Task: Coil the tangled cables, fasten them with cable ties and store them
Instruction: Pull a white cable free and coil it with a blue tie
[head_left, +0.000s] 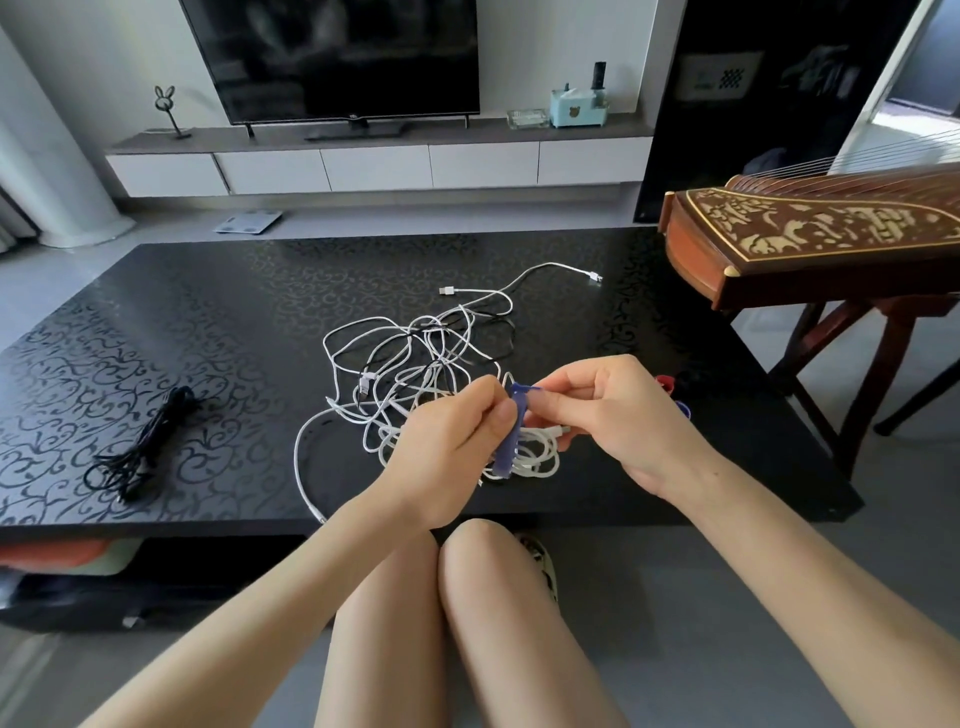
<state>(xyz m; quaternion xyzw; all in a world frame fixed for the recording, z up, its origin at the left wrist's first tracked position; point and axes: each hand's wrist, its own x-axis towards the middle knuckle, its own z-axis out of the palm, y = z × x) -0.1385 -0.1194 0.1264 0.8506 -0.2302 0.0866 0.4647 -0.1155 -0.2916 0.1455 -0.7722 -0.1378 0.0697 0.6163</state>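
Cable tangle (415, 358), one, black bundle (145, 447), one, blue tie (506, 452), one, pinched by left hand (447, 452), right hand (613, 410)

- Tangle (415, 353) lies midway on the bench (208, 312).
- Bundle (140, 447) lies well left of it.
- Coil (540, 452), tie (511, 431) round it, is before the tangle, nearest me.
- Zither (810, 234) stands right of the bench.
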